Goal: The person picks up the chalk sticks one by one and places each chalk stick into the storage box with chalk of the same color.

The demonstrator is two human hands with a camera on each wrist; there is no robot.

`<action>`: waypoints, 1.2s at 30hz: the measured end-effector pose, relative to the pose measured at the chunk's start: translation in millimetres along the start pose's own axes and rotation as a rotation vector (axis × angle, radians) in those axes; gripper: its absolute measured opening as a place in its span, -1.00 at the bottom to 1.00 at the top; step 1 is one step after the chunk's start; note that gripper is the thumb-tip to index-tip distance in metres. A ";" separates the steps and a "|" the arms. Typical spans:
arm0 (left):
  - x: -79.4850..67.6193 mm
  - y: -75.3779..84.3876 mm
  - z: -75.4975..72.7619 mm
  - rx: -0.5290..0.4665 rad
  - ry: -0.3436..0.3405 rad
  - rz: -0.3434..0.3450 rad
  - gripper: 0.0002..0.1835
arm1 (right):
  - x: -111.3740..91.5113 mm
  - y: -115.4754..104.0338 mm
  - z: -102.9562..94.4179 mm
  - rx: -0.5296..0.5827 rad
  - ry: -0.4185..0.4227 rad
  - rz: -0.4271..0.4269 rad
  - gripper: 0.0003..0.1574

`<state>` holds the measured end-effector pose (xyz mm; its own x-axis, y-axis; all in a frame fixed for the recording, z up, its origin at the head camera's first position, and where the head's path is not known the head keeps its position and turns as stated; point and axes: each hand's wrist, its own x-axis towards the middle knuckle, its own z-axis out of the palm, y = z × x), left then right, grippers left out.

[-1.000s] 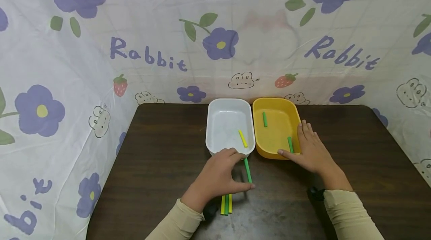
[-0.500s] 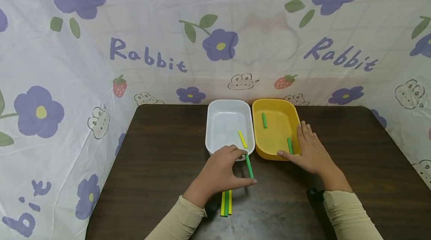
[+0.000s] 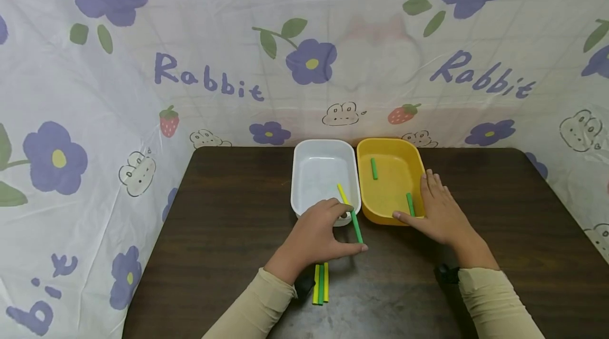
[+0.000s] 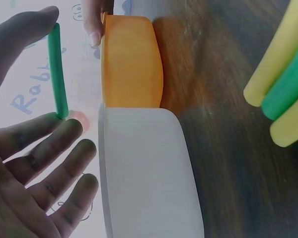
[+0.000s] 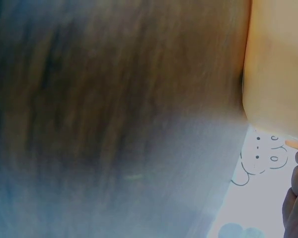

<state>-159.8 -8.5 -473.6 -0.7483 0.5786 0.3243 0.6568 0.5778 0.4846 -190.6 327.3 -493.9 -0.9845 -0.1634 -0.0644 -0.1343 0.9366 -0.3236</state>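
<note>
My left hand [image 3: 317, 233] pinches a green stick [image 3: 357, 227] end to end between thumb and fingertip, over the front rim of the white bin [image 3: 297, 180]. In the left wrist view the green stick [image 4: 58, 72] spans from thumb to index finger while the other fingers spread out. A yellow stick [image 3: 341, 192] lies inside the white bin. My right hand [image 3: 442, 214] rests along the right front corner of the yellow bin [image 3: 392, 191], thumb on the front rim, fingers straight along the side. Two green sticks, one at the back [image 3: 374, 168] and one near the thumb [image 3: 410, 204], lie in that bin.
Below my left hand, yellow and green sticks [image 3: 321, 285] lie side by side on the dark wooden table [image 3: 228, 233]. The bins stand against each other at the table's back edge. Behind them hangs a white cloth [image 3: 214, 27] printed with flowers and rabbits.
My left hand has risen and shifted slightly right and forward with the green stick, from in front of the white bin to over its rim. My right hand has stayed in place.
</note>
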 end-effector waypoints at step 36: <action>37.4 -1.8 18.1 0.006 -0.008 0.011 -0.16 | -1.8 -0.6 -0.2 0.013 0.022 -0.003 0.62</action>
<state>-187.3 22.6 -477.1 -0.7406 0.5891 0.3232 0.6653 0.5753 0.4759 -188.8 327.1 -493.3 -0.9863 -0.1596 -0.0429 -0.1362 0.9318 -0.3364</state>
